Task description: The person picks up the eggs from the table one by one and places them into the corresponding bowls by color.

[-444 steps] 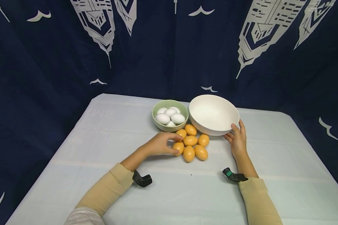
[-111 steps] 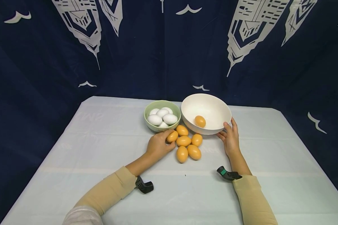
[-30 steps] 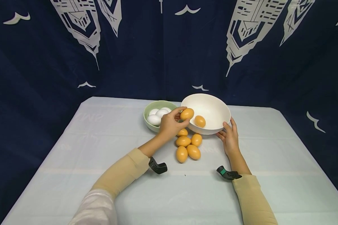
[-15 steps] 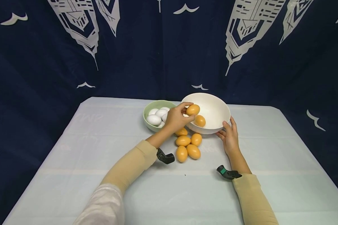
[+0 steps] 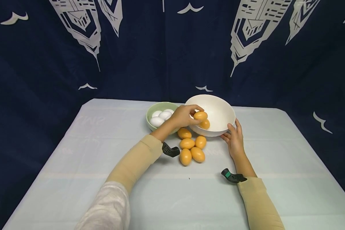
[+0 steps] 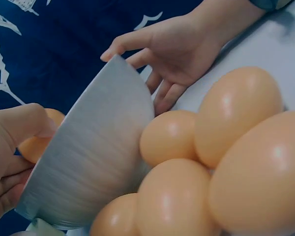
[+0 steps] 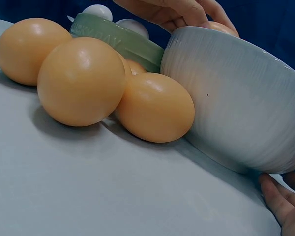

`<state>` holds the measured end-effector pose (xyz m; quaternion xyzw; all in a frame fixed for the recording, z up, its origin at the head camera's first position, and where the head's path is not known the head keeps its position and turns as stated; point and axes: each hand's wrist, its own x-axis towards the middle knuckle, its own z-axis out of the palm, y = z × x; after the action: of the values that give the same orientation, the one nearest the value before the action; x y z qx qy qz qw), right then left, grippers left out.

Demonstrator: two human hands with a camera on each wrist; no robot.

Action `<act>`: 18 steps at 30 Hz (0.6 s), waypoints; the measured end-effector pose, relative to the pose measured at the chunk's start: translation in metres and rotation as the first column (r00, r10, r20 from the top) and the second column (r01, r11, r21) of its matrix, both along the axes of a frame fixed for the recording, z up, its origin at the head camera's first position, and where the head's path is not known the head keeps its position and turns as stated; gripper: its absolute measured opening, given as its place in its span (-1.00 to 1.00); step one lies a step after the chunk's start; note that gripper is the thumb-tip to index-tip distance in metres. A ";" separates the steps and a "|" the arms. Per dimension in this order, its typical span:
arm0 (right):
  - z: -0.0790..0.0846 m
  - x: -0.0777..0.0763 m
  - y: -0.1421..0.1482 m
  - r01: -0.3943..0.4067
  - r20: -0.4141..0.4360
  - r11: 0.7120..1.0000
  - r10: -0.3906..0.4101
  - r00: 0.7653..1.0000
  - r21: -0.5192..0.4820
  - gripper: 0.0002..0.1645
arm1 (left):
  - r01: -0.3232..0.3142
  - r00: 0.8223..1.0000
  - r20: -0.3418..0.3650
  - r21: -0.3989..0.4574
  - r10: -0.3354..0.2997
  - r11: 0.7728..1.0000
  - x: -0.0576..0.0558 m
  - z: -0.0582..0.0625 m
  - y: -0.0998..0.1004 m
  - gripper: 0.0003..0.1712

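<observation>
My left hand [image 5: 183, 116] pinches a brown egg [image 5: 200, 115] low inside the white bowl [image 5: 218, 110]. Another brown egg [image 5: 205, 125] lies in that bowl, partly covered by the held one. The bowl leans toward me, and my right hand [image 5: 236, 142] grips its right side, thumb at the rim and fingers low on the outside. In the left wrist view, the bowl's wall hides part of the egg [image 6: 34, 147] between my left fingers. Several brown eggs [image 5: 187, 143] sit clustered on the table in front of the bowl.
Left of the white bowl stands a green bowl [image 5: 150, 120] holding several white eggs [image 5: 157, 121]; my left hand and forearm cover part of it. A pale cloth covers the table [image 5: 74, 179]. Behind the far edge hangs a dark blue curtain [image 5: 149, 64].
One brown egg went into the white bowl earlier. My left hand then lifted another from the cluster, carried it over the rim and lowered it inside. My right hand stays on the bowl.
</observation>
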<state>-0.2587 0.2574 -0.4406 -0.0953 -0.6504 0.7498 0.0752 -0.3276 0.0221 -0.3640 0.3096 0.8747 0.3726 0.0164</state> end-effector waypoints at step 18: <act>0.000 -0.001 0.002 0.007 -0.001 1.000 -0.007 1.000 -0.026 -0.13 | 0.121 0.992 0.075 -0.245 -0.106 0.962 -0.018 0.007 0.018 -0.49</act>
<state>-0.2599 0.2593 -0.4410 -0.0983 -0.6403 0.7579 0.0770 -0.3461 0.0400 -0.3567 0.3432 0.8944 0.2675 0.1033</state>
